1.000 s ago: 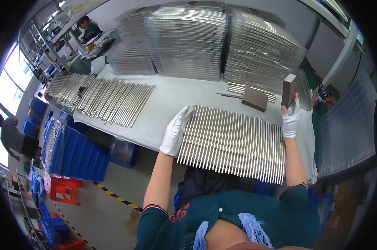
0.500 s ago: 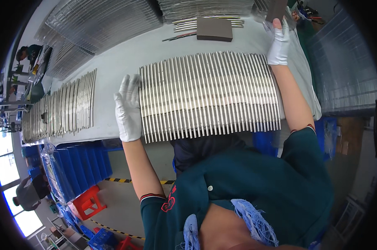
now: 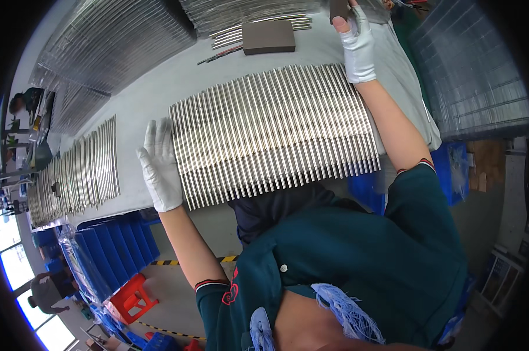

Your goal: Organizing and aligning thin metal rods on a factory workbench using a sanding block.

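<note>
A long row of thin silvery metal rods (image 3: 276, 128) lies side by side on the pale table cover in front of me. My left hand (image 3: 161, 167), in a white glove, rests along the row's left end with its fingers stretched out and holding nothing. Beyond the row's far right corner, my right hand (image 3: 358, 50) grips a dark brown-grey block (image 3: 339, 8). Its glove leaves the thumb tip bare. The top of that block is cut off by the picture's edge. A similar rectangular block (image 3: 268, 37) lies at the back of the table, against a few loose rods (image 3: 223, 41).
Another batch of rods (image 3: 83, 169) lies at the table's left. Plastic-wrapped stacks (image 3: 115, 44) stand along the back, with a wrapped stack (image 3: 469, 88) at the right. Below are blue bins (image 3: 115, 245) and a red stool (image 3: 134, 298). Another person (image 3: 48, 292) is far left.
The whole view has shifted and tilted, carrying the table contents leftward in the picture. The block in my right hand now appears narrower. My left hand stays at the row's left end.
</note>
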`<move>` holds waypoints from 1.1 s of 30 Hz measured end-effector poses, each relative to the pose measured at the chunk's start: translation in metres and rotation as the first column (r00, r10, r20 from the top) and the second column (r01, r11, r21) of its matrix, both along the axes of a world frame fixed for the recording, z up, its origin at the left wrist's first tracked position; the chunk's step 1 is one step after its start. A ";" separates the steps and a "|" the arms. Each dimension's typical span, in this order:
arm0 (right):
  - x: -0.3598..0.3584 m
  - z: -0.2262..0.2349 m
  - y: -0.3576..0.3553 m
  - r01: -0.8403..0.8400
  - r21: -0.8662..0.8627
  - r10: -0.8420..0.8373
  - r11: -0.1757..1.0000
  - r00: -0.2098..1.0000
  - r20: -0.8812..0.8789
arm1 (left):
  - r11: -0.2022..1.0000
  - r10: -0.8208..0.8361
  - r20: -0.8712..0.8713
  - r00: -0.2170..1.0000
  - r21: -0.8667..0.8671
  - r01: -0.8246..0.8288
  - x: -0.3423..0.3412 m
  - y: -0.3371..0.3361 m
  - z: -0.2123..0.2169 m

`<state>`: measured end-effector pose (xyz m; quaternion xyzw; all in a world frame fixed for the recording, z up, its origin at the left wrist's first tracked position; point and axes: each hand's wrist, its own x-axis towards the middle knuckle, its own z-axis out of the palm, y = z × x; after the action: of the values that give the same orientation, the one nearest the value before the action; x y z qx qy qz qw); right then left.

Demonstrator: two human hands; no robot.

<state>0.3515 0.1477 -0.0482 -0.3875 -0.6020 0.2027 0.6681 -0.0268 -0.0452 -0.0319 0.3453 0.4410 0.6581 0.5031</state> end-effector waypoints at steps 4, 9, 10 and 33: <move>-0.008 0.007 -0.007 -0.091 0.003 0.091 0.996 0.995 -0.045 | 1.000 -0.006 0.002 1.000 0.002 0.006 0.001 0.000 0.000; -0.008 0.002 -0.005 -0.157 -0.022 0.154 0.987 0.982 -0.106 | 1.000 -0.003 0.004 1.000 0.002 0.003 0.000 -0.002 0.000; -0.009 0.003 -0.006 -0.165 -0.023 0.162 0.986 0.981 -0.109 | 1.000 -0.011 -0.004 1.000 0.010 0.011 0.001 -0.002 0.000; -0.012 0.009 -0.028 -0.098 -0.009 0.093 0.995 0.908 0.409 | 0.994 -0.053 -0.942 0.332 -0.018 0.107 0.027 -0.005 0.015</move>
<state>0.3395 0.1198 -0.0390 -0.3873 -0.7478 0.1460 0.5191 0.0006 -0.0506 -0.0166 0.6942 0.6170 0.3237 0.1806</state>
